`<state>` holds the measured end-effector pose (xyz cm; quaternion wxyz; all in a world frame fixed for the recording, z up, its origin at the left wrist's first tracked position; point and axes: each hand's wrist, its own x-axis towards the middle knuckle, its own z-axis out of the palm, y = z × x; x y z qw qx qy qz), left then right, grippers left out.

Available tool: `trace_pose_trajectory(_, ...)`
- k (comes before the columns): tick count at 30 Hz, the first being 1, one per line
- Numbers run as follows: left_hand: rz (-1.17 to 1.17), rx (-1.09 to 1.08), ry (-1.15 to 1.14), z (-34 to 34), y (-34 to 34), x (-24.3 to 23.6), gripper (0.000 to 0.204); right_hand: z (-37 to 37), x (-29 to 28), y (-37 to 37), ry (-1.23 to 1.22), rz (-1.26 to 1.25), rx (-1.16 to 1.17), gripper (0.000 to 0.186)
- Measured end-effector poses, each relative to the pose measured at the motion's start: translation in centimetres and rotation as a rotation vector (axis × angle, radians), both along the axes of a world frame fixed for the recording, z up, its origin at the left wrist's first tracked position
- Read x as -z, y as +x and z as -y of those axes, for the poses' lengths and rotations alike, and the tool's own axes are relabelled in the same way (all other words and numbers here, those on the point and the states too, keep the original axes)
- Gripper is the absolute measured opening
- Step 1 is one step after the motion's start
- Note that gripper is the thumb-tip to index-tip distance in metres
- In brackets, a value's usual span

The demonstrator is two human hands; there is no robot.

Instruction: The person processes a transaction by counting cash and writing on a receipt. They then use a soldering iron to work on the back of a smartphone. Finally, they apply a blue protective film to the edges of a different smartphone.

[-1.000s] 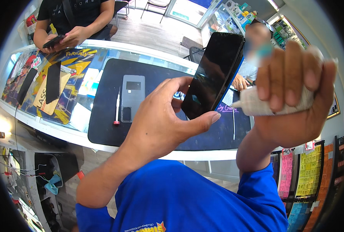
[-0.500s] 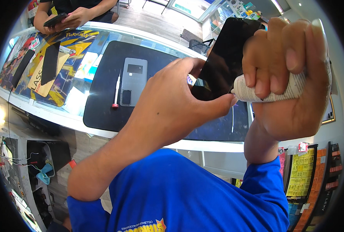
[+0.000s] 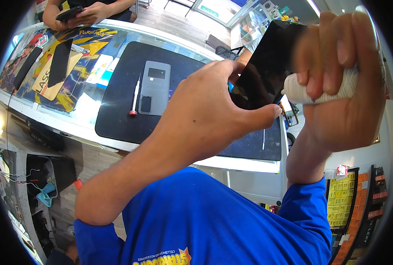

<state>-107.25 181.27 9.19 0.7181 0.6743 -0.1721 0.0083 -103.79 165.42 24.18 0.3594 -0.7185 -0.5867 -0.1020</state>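
Note:
My left hand (image 3: 205, 110) is closed on a phone (image 3: 267, 66), thumb along its near edge and fingers behind the far side. The phone's glossy black screen is tilted up toward me. Wrapped in my right hand (image 3: 344, 84) is a white squeeze tube (image 3: 297, 92) with small print. Its narrow tip points left at the phone's right edge; whether it touches is hard to tell. My right fingertips are partly blurred. On the black mat (image 3: 117, 121) lie a grey phone back cover (image 3: 156, 90) and, left of it, a screwdriver (image 3: 136, 99) with a red end.
A glass counter with a white edge (image 3: 249, 165) carries the mat. A thin white stick (image 3: 263, 139) lies on the mat's right part. Dark phone-shaped pieces (image 3: 60, 64) rest on colourful sheets at left. Across the counter, another person's hands (image 3: 92, 13) hold a phone.
My right hand and the tube have shifted right and slightly up along the phone's edge. My left hand has moved a little right with the phone. The whole view has shifted slightly.

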Motion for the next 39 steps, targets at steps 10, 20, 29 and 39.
trace_pose_trajectory(10, 0.002, 0.033, -0.032, 0.0, -0.4, -0.5, 0.076, 1.0, -0.8, -1.1, 0.266, -0.215, 0.056, 0.029)
trace_pose_trajectory(20, 0.013, 0.007, 0.006, -1.3, -0.4, -0.6, 0.078, 4.6, 5.4, -0.5, 0.84, -0.802, 0.274, 0.038)
trace_pose_trajectory(29, -0.131, 0.155, -0.094, -0.9, -0.5, -0.9, 0.085, 4.7, 11.5, -0.3, 0.429, -1.03, 0.366, 0.082)
trace_pose_trajectory(39, -0.302, 0.229, -0.114, 0.0, -0.2, -0.6, 0.098, 4.2, 14.2, 0.3, 0.582, -1.12, 0.438, 0.068)
